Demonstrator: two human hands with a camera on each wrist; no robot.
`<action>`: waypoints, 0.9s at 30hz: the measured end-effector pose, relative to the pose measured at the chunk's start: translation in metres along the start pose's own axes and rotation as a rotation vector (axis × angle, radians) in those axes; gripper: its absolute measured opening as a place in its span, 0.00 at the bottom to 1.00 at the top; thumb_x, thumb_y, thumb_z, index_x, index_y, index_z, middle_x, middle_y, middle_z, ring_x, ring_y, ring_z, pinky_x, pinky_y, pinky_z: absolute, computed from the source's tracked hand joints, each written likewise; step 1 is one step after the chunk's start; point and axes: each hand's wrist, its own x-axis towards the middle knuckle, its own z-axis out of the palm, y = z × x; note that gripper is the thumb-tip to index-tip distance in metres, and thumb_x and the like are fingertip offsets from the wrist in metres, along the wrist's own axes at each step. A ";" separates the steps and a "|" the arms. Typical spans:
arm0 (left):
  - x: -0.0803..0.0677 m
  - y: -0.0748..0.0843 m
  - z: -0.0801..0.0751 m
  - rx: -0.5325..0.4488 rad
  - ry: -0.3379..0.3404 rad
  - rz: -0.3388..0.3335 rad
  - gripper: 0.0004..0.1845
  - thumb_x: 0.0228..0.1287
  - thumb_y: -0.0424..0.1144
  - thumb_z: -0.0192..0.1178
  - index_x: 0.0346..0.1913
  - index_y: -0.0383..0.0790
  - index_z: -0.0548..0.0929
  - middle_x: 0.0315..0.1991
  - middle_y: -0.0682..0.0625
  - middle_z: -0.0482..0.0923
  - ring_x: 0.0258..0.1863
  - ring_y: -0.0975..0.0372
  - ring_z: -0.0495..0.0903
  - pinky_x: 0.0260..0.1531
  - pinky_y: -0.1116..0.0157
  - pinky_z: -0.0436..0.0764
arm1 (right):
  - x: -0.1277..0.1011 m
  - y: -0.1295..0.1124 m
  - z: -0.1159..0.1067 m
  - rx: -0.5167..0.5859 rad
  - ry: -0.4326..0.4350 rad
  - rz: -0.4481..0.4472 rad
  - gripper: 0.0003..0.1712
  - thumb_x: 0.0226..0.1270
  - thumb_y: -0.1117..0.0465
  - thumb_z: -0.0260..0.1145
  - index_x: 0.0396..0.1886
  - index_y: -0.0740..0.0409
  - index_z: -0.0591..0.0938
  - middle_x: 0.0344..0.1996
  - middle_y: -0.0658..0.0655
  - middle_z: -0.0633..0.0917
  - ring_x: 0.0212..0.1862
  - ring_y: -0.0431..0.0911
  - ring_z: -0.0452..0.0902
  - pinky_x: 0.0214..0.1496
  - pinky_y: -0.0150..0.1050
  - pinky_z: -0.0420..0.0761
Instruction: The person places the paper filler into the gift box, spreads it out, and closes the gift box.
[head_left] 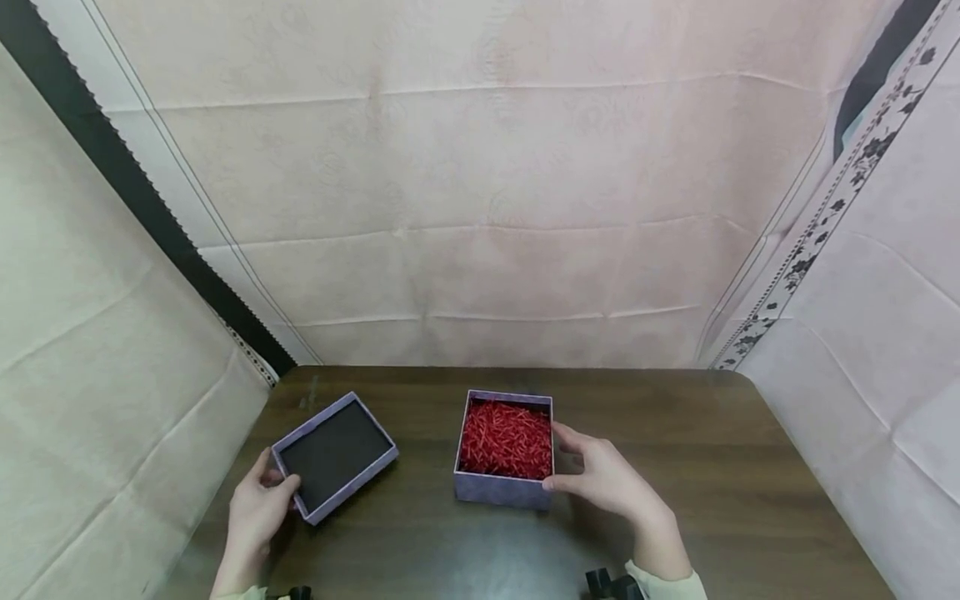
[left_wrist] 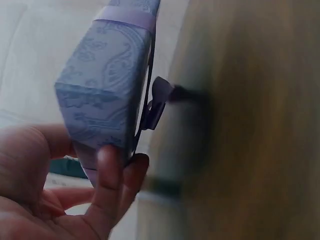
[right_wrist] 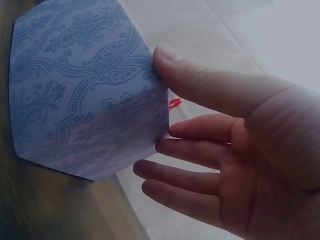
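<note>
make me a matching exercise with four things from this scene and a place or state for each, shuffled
Things:
1. lid
2. box
3. left hand
4. right hand

Places or states:
A. filled with red shredded paper
B. holds the near left corner of the lid
C. lies inside up, dark lining showing, left of the box
D. touches the box's right side, thumb at the near corner

Pairs: 1-C, 2-A, 3-B, 4-D
</note>
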 end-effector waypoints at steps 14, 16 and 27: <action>-0.024 0.084 0.032 -0.179 -0.070 0.174 0.36 0.71 0.26 0.61 0.81 0.41 0.70 0.58 0.42 0.71 0.40 0.72 0.84 0.35 0.73 0.82 | -0.002 -0.003 -0.001 -0.005 0.004 0.019 0.54 0.62 0.45 0.83 0.82 0.61 0.69 0.76 0.62 0.75 0.70 0.62 0.77 0.69 0.66 0.74; -0.028 0.092 0.032 -0.233 -0.061 0.184 0.36 0.71 0.26 0.60 0.81 0.42 0.71 0.58 0.42 0.71 0.41 0.72 0.85 0.37 0.73 0.84 | -0.003 -0.003 -0.001 -0.009 -0.001 0.012 0.54 0.63 0.45 0.82 0.82 0.62 0.69 0.76 0.63 0.75 0.71 0.62 0.77 0.70 0.66 0.74; -0.060 0.142 0.067 -0.528 -0.220 0.217 0.34 0.70 0.19 0.57 0.78 0.39 0.74 0.61 0.37 0.74 0.40 0.66 0.88 0.35 0.62 0.89 | 0.001 -0.009 0.001 -0.042 0.162 -0.117 0.43 0.72 0.51 0.77 0.81 0.60 0.72 0.75 0.61 0.76 0.70 0.59 0.78 0.71 0.62 0.74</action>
